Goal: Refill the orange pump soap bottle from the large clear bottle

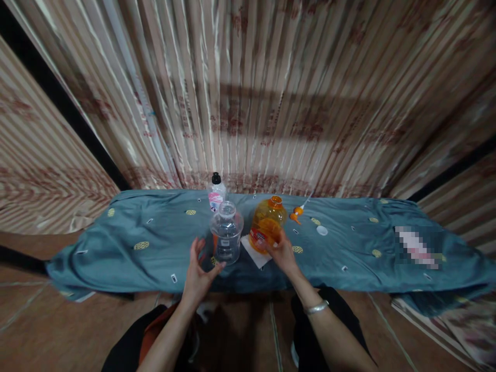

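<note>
A clear, uncapped plastic bottle (227,240) stands upright in the middle of the cloth. My left hand (199,271) is beside its lower left, thumb and fingers spread apart and nothing in the grasp. To the right is an orange, uncapped plastic bottle (269,225) with an orange-slice label, holding yellowish-orange liquid. My right hand (281,253) grips its lower right side, the fingers partly hidden against it. A folded white tissue (256,253) lies by the orange bottle's base. An orange pump head (297,213) with a clear tube rests on the cloth behind to the right.
A white bottle with a black cap (216,192) stands behind the clear one. A small whitish disc (322,230) lies right of the pump. The teal patterned cloth (155,258) covers a narrow table against pleated curtains (248,103). A pixelated patch (418,247) hides something at the right.
</note>
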